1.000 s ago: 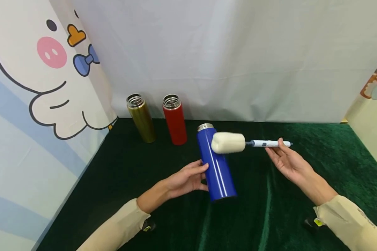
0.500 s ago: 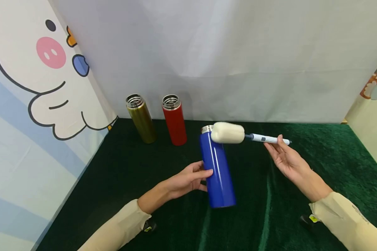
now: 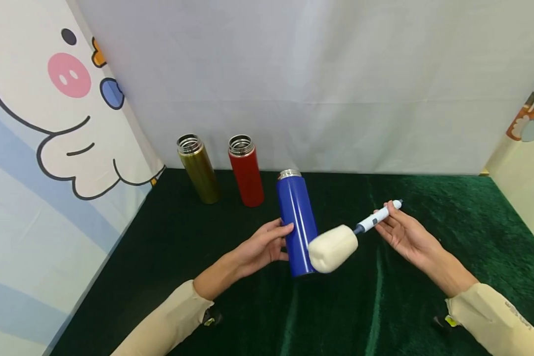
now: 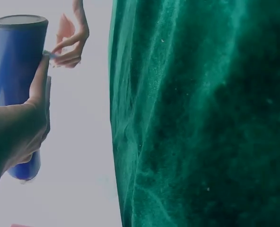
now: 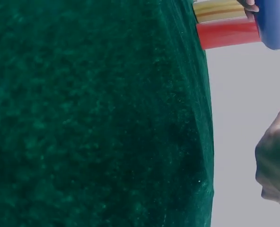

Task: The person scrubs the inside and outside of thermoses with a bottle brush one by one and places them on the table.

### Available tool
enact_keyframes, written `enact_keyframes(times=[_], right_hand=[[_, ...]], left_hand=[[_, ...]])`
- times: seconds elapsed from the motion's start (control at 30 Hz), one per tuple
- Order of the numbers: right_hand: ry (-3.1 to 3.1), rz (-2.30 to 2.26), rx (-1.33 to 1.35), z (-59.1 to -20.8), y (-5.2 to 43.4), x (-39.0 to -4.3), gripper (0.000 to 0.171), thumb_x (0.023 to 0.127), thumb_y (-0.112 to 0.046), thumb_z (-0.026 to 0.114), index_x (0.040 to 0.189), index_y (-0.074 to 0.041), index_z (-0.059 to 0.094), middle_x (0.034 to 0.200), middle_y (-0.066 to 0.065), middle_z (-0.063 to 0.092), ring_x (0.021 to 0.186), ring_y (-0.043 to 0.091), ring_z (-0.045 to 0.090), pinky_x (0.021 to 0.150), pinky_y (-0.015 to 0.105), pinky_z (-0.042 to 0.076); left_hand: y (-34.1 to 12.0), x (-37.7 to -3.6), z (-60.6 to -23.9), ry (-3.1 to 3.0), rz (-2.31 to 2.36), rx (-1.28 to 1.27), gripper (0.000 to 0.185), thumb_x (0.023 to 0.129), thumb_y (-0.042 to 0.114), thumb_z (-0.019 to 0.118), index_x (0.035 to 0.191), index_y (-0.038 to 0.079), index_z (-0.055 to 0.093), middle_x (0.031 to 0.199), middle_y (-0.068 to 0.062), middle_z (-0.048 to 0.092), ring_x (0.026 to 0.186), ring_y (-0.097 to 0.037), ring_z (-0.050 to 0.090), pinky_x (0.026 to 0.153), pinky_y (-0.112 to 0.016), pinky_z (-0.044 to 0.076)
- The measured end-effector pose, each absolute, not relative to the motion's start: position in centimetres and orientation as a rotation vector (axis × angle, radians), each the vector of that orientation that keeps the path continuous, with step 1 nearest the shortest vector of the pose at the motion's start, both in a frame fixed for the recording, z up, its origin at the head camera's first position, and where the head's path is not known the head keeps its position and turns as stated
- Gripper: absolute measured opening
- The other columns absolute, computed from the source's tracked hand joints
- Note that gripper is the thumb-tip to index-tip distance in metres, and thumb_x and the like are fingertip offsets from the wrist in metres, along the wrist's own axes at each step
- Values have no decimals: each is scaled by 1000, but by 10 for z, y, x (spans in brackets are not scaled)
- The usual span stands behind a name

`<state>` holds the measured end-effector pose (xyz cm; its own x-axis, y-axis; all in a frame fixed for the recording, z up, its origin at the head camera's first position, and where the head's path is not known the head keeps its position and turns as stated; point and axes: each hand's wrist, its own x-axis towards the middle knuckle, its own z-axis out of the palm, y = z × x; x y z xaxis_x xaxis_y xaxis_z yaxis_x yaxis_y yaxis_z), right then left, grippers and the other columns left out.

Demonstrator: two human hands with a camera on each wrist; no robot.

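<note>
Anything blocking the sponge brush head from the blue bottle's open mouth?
Nothing visible. The blue bottle mouth is uncovered. The sponge brush, pinched by the right hand, hangs low beside the bottle's base; the left hand grips the body.

Olive-gold flask [image 3: 198,168] and red flask [image 3: 246,169], both lidless, upright side by side near back-left corner of green velvet surface [image 3: 427,222]. Probably apart; gap unclear. Cartoon panel [image 3: 49,123] along left edge.

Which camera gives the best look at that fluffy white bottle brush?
The head view: the sponge brush shows whole, handle pinched in the right hand. The left wrist view catches only that hand with a sliver of handle; the right wrist view shows none of it.
</note>
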<state>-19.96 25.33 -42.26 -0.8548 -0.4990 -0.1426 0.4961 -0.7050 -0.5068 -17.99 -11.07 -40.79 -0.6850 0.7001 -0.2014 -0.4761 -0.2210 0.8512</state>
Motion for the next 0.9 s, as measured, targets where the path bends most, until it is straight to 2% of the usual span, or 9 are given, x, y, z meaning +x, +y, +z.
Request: enact_keyframes(times=[0.1,0.23,0.33,0.43,0.53,0.67,0.9], right_hand=[[790,-2466,-63,-423,252,-200,26,111,-18,39,111,-8,63,111,6,70,110,18,70,99,31,58],[681,-2555,48,-417,251,-203,18,108,-16,45,111,-8,62,111,9,70,110,21,71,99,33,58],[481,-2681,178,-412,252,-205,13,105,-15,53,112,-7,59,112,14,70,110,26,72,102,34,56],[350,-2749,266,-409,254,-205,18,102,-17,58,117,-7,56,115,16,69,111,29,72,106,33,53],[370,-2732,303,-410,256,-205,17,102,-18,58,116,-8,57,114,14,69,109,28,72,106,32,53],[538,-2638,232,-416,255,-203,15,105,-20,53,108,-9,62,109,10,69,105,23,72,99,34,58],[736,-2579,72,-426,254,-200,17,108,-23,47,112,-14,61,107,7,68,102,17,70,90,31,62]], left_hand=[[-111,-180,-408,1268,1970,266,69,105,30,53,162,21,15,162,-18,34,137,-28,51,118,-60,38],[-110,-178,-410,1267,1900,307,77,102,30,60,163,27,13,164,-15,31,145,-34,43,119,-62,35],[-109,-175,-412,1270,1835,351,78,101,30,62,163,24,14,164,-15,31,145,-34,43,118,-62,36],[-108,-173,-413,1269,1820,361,76,102,29,61,162,19,16,163,-17,32,143,-32,46,118,-61,38],[-108,-174,-411,1249,1858,338,71,104,27,56,162,18,17,163,-17,32,140,-30,47,118,-61,37],[-108,-178,-409,1227,1946,280,64,107,27,49,162,18,17,163,-18,33,139,-29,48,120,-60,35],[-106,-182,-409,1199,2037,208,68,106,22,49,163,25,10,166,-16,27,150,-36,34,125,-61,26]])
